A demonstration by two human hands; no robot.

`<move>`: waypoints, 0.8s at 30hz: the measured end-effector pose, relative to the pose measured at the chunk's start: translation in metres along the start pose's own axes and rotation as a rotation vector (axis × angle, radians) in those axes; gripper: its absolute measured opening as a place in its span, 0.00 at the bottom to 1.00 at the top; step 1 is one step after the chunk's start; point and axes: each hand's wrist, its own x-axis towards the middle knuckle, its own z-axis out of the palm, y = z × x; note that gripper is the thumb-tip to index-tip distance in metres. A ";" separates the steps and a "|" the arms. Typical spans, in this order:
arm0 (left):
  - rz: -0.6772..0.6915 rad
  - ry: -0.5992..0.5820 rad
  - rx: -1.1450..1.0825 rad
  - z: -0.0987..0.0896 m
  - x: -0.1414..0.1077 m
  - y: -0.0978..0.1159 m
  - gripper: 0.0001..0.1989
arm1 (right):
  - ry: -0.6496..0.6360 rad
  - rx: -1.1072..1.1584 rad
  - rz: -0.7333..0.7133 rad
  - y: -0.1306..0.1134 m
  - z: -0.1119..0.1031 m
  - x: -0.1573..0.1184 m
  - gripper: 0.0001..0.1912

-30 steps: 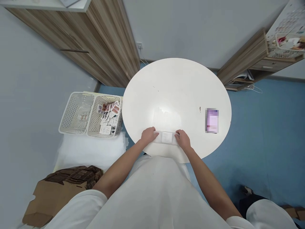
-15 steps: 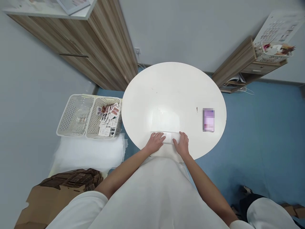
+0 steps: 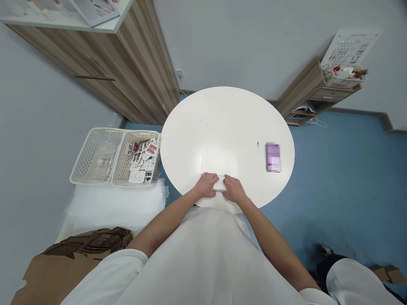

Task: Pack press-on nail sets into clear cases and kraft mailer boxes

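Observation:
At the near edge of the oval white table [image 3: 222, 127] lies a white, slightly translucent wrapping sheet folded into a narrow packet [image 3: 219, 183]. My left hand [image 3: 206, 185] grips its left end, fingers curled over the top and thumb at the near edge. Closed on the right part is my right hand [image 3: 234, 189], its fingers close to the left ones. Only the middle of the packet shows between the hands; what is inside, if anything, is hidden. A blurred purple package [image 3: 273, 157] rests at the table's right side.
Left of the table stand a white basket [image 3: 79, 163] of clear plastic pieces and another basket [image 3: 119, 171] of printed cards. White sheets [image 3: 114, 205] are stacked below them, then brown cardboard [image 3: 60, 275]. Another person's sleeve [image 3: 352, 281] shows at lower right.
My hands have moved closer together along the packet, leaving less of it visible between them. My right hand has shifted left and its fingers now curl over the packet. The view has shifted slightly.

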 end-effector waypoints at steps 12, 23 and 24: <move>-0.183 0.003 -0.407 -0.026 0.008 -0.021 0.19 | -0.104 0.220 0.143 0.017 -0.041 0.022 0.15; -0.614 0.103 -0.566 -0.018 0.018 -0.058 0.13 | -0.023 0.427 0.313 0.040 -0.026 0.049 0.15; -0.640 0.128 -0.533 -0.017 0.018 -0.056 0.12 | 0.015 0.410 0.301 0.041 -0.023 0.047 0.15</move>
